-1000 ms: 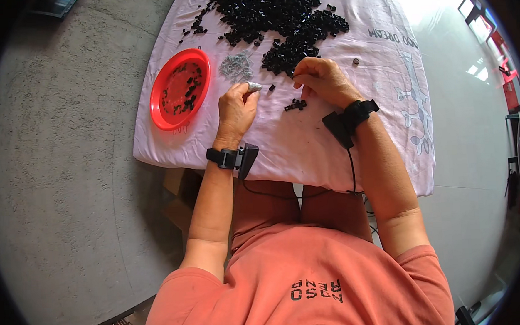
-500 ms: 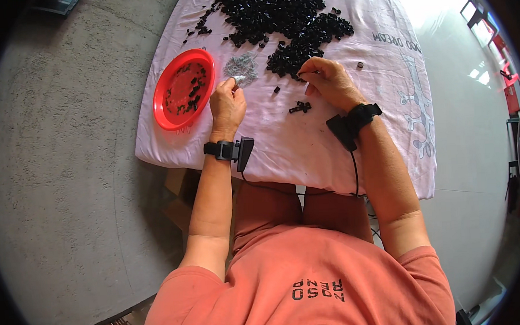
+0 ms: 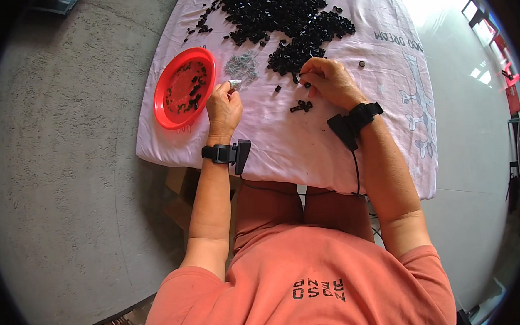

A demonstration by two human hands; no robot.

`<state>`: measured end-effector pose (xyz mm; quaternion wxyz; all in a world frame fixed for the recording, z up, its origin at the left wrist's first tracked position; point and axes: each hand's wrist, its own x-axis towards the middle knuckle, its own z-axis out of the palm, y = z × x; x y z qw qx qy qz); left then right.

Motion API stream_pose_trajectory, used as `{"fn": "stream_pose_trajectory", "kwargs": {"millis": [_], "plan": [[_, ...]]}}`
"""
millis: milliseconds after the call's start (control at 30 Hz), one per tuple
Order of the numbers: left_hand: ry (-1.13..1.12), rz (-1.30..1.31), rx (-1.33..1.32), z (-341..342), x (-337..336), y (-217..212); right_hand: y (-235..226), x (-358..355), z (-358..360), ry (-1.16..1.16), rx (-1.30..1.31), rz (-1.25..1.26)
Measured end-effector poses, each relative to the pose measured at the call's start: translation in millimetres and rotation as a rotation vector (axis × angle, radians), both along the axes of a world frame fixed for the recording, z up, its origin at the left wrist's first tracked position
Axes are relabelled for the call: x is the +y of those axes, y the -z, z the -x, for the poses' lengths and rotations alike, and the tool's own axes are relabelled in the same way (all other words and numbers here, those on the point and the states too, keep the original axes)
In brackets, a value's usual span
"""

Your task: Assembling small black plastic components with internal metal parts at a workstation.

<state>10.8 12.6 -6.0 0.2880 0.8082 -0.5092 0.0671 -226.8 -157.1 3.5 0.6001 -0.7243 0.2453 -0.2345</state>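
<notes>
My left hand (image 3: 225,108) is closed in a pinch on a small whitish-silver piece (image 3: 235,83), between the red basin and a loose pile of thin silvery metal bits (image 3: 242,65). My right hand (image 3: 331,83) has its fingers drawn together at the near edge of a big heap of small black plastic pieces (image 3: 284,14). A small black piece (image 3: 307,85) shows between its thumb and fingers. Just below this hand lies a little cluster of black pieces (image 3: 301,106), and a single black piece (image 3: 277,88) sits to its left.
The red plastic basin (image 3: 161,112) at the left holds scattered black pieces. A small round dark piece (image 3: 361,64) lies right of my right hand. Pale pink cloth (image 3: 271,144) covers the table. Black straps with a cable (image 3: 356,169) are on both wrists.
My left hand has shifted slightly left and nearer to me, away from the silvery pile. The right hand stays almost in place; a black piece now shows at its fingers.
</notes>
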Motion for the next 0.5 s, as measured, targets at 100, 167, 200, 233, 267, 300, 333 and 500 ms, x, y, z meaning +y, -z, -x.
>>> {"fn": "stream_pose_trajectory", "kwargs": {"millis": [100,167,200,233,267,300,333,500], "plan": [[0.006,-0.031,-0.035,-0.6,1.5,3.6,-1.1,1.0,-0.2,-0.007,-0.009,0.002],[0.025,-0.025,-0.029,2.4,2.6,5.3,-0.7,0.3,0.2,-0.008,-0.016,-0.004],[0.034,-0.013,-0.007,5.8,2.8,4.2,-1.2,0.8,0.5,-0.001,-0.017,-0.007],[0.044,-0.001,0.015,8.7,3.1,2.8,-2.6,1.8,0.7,0.005,-0.017,-0.01],[0.04,0.011,0.043,11.0,3.3,1.0,-3.1,2.4,1.0,0.012,-0.017,-0.013],[0.037,0.025,0.071,13.6,3.3,-2.1,-2.2,1.8,1.3,0.009,-0.027,-0.007],[0.035,0.038,0.099,14.9,3.2,-3.4,-0.2,0.7,1.5,0.006,-0.037,-0.002],[0.037,0.064,0.044,11.0,1.3,3.6,3.2,-0.7,-0.8,-0.004,-0.071,-0.013]]}}
